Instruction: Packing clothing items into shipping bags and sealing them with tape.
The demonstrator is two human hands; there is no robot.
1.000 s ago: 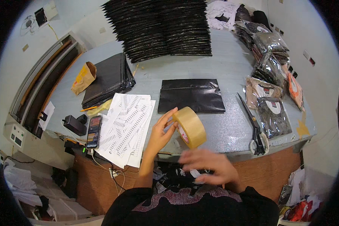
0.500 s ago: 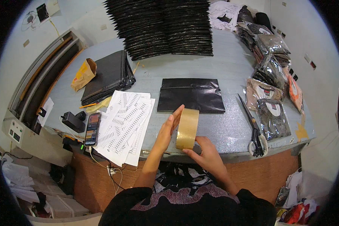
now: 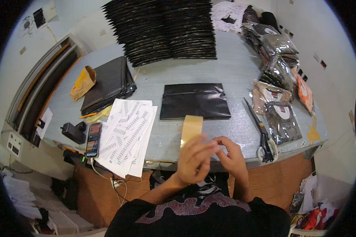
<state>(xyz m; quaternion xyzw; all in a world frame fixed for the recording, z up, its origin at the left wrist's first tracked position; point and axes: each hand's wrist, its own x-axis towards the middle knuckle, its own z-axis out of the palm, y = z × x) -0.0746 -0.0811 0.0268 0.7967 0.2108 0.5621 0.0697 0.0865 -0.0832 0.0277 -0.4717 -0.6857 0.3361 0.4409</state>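
Observation:
A wide roll of tan packing tape (image 3: pixel 192 127) stands near the front edge of the table, in front of a flat black plastic mailer bag (image 3: pixel 195 102). My left hand (image 3: pixel 194 160) is held before the roll and hides its lower part. Its fingers, somewhat blurred, stretch toward my right hand (image 3: pixel 231 155). The right hand's thumb and forefinger come together in a pinch by the left fingertips. Whatever lies between them, if anything, is too small to make out.
Black-handled scissors (image 3: pixel 265 134) lie at right, beside clear-bagged garments (image 3: pixel 281 122). Printed sheets (image 3: pixel 126 134), a phone (image 3: pixel 93 140) and a black adapter (image 3: pixel 74 132) occupy the left. Black bags (image 3: pixel 106 85) lie behind them; a tall black stack (image 3: pixel 162 31) stands at the back.
My hands have left the sides of the tape roll, which now stands on the table. The left hand has swung right across its front, and the right hand has closed into a pinch.

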